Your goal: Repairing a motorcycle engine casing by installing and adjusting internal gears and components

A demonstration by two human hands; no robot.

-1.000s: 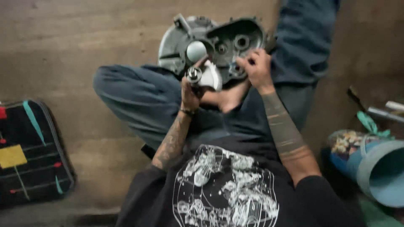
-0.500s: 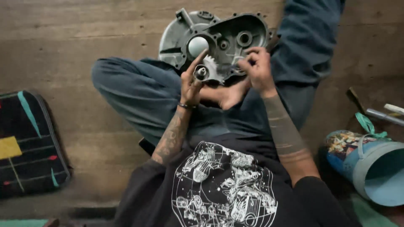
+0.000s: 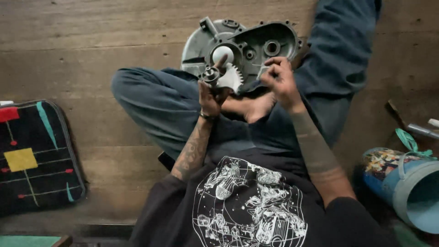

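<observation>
I sit cross-legged on a wooden floor with a grey metal engine casing (image 3: 256,43) propped against my legs. My left hand (image 3: 211,95) grips a toothed gear on a short shaft (image 3: 224,75), holding it just in front of the casing's round opening, index finger raised. At the casing's lower right edge my right hand (image 3: 280,80) has its fingers curled and pinched; whether they hold a small part I cannot tell. My bare foot lies between the two hands.
A black cushion (image 3: 32,155) with coloured shapes lies on the floor at the left. A light blue bucket (image 3: 411,192) lies on its side at the right, with a teal cord (image 3: 409,142) and a metal tool (image 3: 423,130) beyond it.
The left hand has tilted the gear so its teeth show, keeping it close to the casing's opening. The right hand stays at the casing's edge. My view has shifted slightly.
</observation>
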